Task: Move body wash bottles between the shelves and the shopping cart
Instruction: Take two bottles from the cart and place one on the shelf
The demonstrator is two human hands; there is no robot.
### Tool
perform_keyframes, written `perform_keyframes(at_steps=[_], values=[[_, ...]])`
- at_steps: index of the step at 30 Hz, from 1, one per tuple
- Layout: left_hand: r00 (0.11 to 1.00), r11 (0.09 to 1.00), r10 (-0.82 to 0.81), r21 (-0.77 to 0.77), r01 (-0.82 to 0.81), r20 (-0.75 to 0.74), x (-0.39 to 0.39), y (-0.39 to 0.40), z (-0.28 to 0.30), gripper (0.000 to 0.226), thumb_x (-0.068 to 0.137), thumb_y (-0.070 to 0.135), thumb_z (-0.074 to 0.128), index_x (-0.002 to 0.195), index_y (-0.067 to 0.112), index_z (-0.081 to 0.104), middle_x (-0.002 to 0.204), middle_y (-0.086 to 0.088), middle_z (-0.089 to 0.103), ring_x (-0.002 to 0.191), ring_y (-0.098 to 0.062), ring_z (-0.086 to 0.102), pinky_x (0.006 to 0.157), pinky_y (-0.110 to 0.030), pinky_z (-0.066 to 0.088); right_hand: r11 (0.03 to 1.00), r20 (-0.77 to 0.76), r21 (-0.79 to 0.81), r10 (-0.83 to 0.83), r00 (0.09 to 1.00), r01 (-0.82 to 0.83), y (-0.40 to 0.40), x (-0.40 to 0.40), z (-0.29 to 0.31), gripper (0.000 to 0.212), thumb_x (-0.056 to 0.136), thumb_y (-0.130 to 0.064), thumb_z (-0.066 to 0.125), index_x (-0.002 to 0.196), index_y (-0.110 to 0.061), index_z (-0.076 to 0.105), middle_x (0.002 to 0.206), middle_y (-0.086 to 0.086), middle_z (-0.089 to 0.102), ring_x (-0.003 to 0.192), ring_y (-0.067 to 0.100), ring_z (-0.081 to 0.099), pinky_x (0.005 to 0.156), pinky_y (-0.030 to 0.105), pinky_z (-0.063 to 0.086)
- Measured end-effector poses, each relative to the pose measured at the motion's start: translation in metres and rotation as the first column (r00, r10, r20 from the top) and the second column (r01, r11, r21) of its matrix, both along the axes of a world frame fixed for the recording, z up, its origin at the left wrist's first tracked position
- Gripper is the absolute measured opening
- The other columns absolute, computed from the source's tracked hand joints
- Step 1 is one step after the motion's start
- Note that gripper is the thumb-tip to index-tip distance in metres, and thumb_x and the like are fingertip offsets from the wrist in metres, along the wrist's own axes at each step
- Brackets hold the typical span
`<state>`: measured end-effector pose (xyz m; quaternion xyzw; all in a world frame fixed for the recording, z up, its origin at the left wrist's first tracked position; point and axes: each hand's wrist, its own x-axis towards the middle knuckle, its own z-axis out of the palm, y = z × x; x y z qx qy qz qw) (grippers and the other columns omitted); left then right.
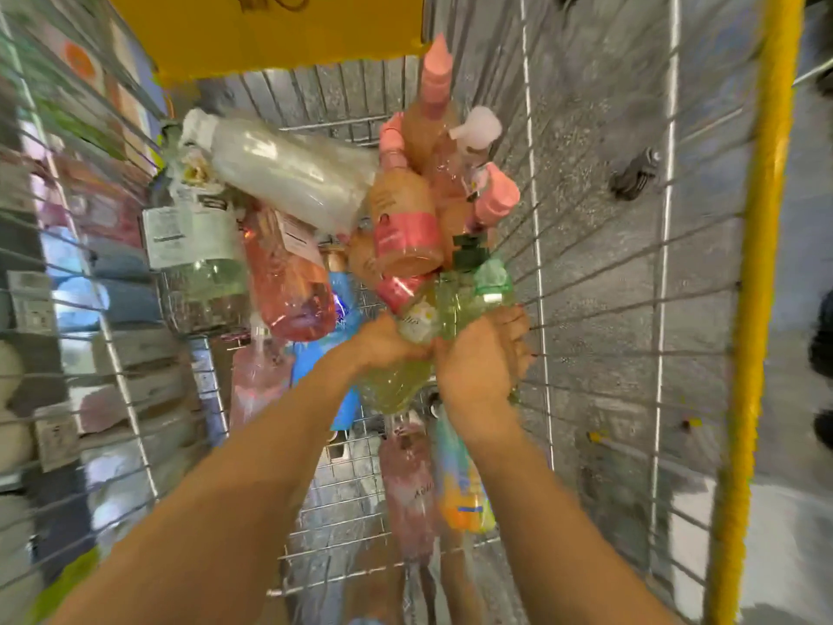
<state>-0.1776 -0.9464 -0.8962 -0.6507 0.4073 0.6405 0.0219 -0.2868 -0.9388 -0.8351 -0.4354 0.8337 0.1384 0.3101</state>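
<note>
Both my arms reach down into the wire shopping cart [599,272]. My left hand [383,342] and my right hand [484,358] both grip a clear yellow-green body wash bottle [444,309] with a green pump, low in the cart's middle. Around it lie several other bottles: a white one [288,169], a red-pink one [288,281], peach bottles with pink caps [405,218], a pale green one [203,263], a blue one [347,300], and a pink one [408,489] beside a multicoloured one [459,489] near me. The picture is motion-blurred.
The cart has a yellow rim on the right [762,263] and a yellow panel at its far end [270,33]. Store shelves with packaged goods [58,309] stand close on the left. Grey floor shows through the wire on the right.
</note>
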Motion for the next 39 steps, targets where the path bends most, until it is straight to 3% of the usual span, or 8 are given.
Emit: perform_keyframes(at_steps=[3, 10, 15, 22, 26, 31, 35, 39], values=[[1.0, 1.0, -0.006, 0.03, 0.005, 0.007, 0.002, 0.001, -0.011, 0.057, 0.06, 0.03, 0.086, 0.11, 0.014, 0.064, 0.104, -0.005, 0.07, 0.097, -0.022, 0.066, 0.088, -0.037, 0.054, 1.0, 0.022, 0.008, 0.027, 0.999, -0.027, -0.001, -0.003, -0.001, 0.103, 0.083, -0.027, 0.069, 0.144, 0.01, -0.005, 0.153, 0.025, 0.012, 0.138, 0.038, 0.027, 0.112, 0.042, 0.024], [0.999, 0.994, 0.052, -0.091, -0.052, 0.0, 0.002, 0.025, 0.029, 0.041, 0.066, 0.022, 0.085, 0.095, 0.021, 0.056, 0.091, 0.002, 0.064, 0.082, -0.011, 0.06, 0.072, -0.019, 0.046, 0.991, 0.141, -0.103, 0.095, 0.985, -0.081, 0.023, -0.01, 0.031, 0.101, 0.075, -0.024, 0.078, 0.145, 0.004, 0.01, 0.148, 0.024, 0.022, 0.137, 0.036, 0.028, 0.113, 0.039, 0.029], [0.956, 0.955, 0.292, -0.036, -0.294, -0.037, 0.014, 0.055, 0.071, 0.052, 0.046, 0.035, 0.079, 0.089, 0.018, 0.055, 0.092, -0.003, 0.066, 0.082, -0.013, 0.062, 0.066, -0.014, 0.047, 0.987, 0.323, -0.15, -0.012, 0.946, 0.064, 0.03, -0.012, 0.07, 0.105, 0.055, -0.026, 0.09, 0.133, 0.005, 0.026, 0.135, 0.021, 0.031, 0.124, 0.035, 0.04, 0.103, 0.043, 0.039], [0.83, 0.805, 0.553, -0.209, -0.556, -0.075, 0.037, 0.078, 0.163, 0.04, 0.074, 0.006, 0.077, 0.105, 0.013, 0.053, 0.092, 0.0, 0.065, 0.067, 0.006, 0.049, 0.054, 0.001, 0.04, 0.963, 0.455, -0.255, 0.039, 0.889, 0.088, 0.042, -0.002, 0.158, 0.098, 0.056, -0.04, 0.088, 0.126, -0.001, 0.032, 0.114, 0.011, 0.041, 0.108, 0.028, 0.048, 0.092, 0.038, 0.044], [0.738, 0.66, 0.657, -0.357, -0.661, -0.152, 0.056, 0.082, 0.228, 0.06, 0.074, 0.008, 0.077, 0.126, 0.004, 0.048, 0.107, -0.003, 0.063, 0.084, -0.012, 0.059, 0.074, -0.018, 0.048, 0.923, 0.533, -0.359, 0.081, 0.842, 0.139, 0.036, 0.016, 0.224, 0.107, 0.052, -0.038, 0.09, 0.132, -0.003, 0.028, 0.114, 0.011, 0.054, 0.101, 0.028, 0.055, 0.091, 0.039, 0.048], [0.661, 0.47, 0.706, -0.531, -0.705, -0.253, 0.072, 0.096, 0.324, 0.054, 0.071, 0.008, 0.08, 0.116, 0.007, 0.051, 0.092, 0.007, 0.062, 0.078, 0.001, 0.057, 0.06, -0.002, 0.043, 0.873, 0.515, -0.487, 0.271, 0.813, 0.017, 0.037, 0.042, 0.298, 0.119, 0.041, -0.052, 0.086, 0.132, -0.007, 0.025, 0.121, 0.012, 0.053, 0.114, 0.032, 0.054, 0.097, 0.046, 0.046], [0.553, 0.29, 0.772, -0.601, -0.745, -0.313, 0.079, 0.128, 0.397, 0.093, 0.044, 0.039, 0.085, 0.123, 0.006, 0.048, 0.109, -0.006, 0.064, 0.096, -0.018, 0.062, 0.086, -0.029, 0.05, 0.798, 0.496, -0.593, 0.469, 0.73, -0.11, 0.051, 0.055, 0.359, 0.107, 0.053, -0.046, 0.086, 0.13, -0.002, 0.026, 0.125, 0.017, 0.051, 0.119, 0.034, 0.05, 0.098, 0.04, 0.043], [0.421, 0.088, 0.822, -0.646, -0.758, -0.383, 0.079, 0.189, 0.457, 0.065, 0.052, 0.024, 0.085, 0.107, 0.013, 0.053, 0.105, -0.006, 0.067, 0.09, -0.019, 0.062, 0.083, -0.031, 0.051, 0.702, 0.484, -0.669, 0.66, 0.575, -0.244, 0.083, 0.066, 0.417, 0.095, 0.058, -0.041, 0.086, 0.126, 0.0, 0.034, 0.125, 0.018, 0.054, 0.116, 0.033, 0.053, 0.092, 0.039, 0.046]])
